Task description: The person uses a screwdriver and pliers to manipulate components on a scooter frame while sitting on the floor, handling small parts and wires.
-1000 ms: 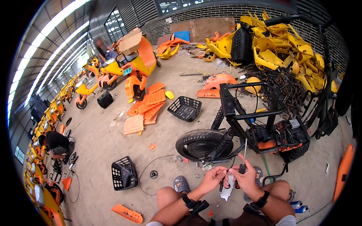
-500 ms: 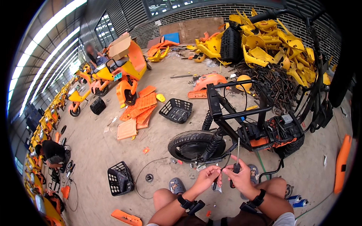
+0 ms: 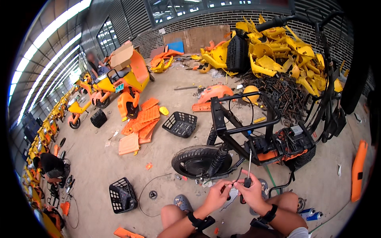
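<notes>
While the person sits low on the concrete floor (image 3: 99, 166) with both knees raised, the two hands meet just in front of the stripped scooter frame (image 3: 254, 135). At far left, a row of yellow and orange scooters (image 3: 51, 123) runs along the wall, and a crouching person in dark clothes (image 3: 49, 166) works beside them. Nearer the middle, a black plastic basket (image 3: 122, 195) stands on the floor, with a thin black cable (image 3: 149, 190) curling beside it. A second black basket (image 3: 180, 124) sits farther back, next to a stack of flat orange panels (image 3: 139, 125).

The left hand (image 3: 216, 194) is closed, fingertips pinched on something small and dark; what it is cannot be told. A black band sits on that wrist. The right hand (image 3: 254, 194) touches the left and is clamped around the dark handle of a screwdriver (image 3: 248, 168). The tool stands nearly upright: a thin, straight metal shaft rising from a short black grip, its tip pointing up toward the frame. It lies between the hands and the frame's rear wheel (image 3: 200, 160), a fat black tyre lying close to the ground.

At right, the frame carries exposed orange and black parts with loose wiring. Behind it rises a heap of yellow body panels (image 3: 278, 55) over a pile of dark scrap metal (image 3: 285, 95). An orange panel (image 3: 358, 170) lies at far right.
</notes>
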Available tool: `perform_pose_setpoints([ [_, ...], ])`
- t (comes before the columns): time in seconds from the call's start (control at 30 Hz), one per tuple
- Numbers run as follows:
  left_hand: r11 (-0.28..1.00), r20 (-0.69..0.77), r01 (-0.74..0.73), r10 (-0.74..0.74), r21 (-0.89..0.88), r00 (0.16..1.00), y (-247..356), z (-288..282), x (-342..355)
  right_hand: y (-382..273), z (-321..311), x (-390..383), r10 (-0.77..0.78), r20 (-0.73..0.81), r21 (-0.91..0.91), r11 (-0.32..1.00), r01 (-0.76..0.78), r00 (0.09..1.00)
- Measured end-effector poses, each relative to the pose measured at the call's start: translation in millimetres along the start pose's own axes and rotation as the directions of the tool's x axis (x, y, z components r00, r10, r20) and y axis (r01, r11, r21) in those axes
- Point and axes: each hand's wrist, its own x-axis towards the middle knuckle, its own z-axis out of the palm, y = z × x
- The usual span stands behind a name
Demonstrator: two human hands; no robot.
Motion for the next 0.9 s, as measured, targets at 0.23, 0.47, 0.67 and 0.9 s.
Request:
perform_pose_setpoints([
  [0.23,0.963,-0.131,-0.185,0.212,0.195,0.968,-2.2,8.6,11.1,1.1,2.4,5.3,-0.018,-0.093,-0.035,0.999,0.015,0.996],
  [0.47,0.94,-0.118,-0.205,0.244,0.274,0.963,8.1,-2.9,12.1,-8.2,10.6,4.5,-0.097,-0.075,-0.027,0.995,0.096,0.992],
  [0.67,0.887,-0.107,-0.289,0.347,0.36,0.932,1.3,-15.6,5.4,-6.7,20.6,4.3,-0.099,-0.028,-0.011,0.995,0.099,0.995],
  [0.9,0.927,-0.03,-0.179,0.2,0.33,0.979,4.3,-30.7,-7.8,-2.6,20.3,-1.6,-0.053,0.051,-0.081,0.995,0.057,0.997],
])
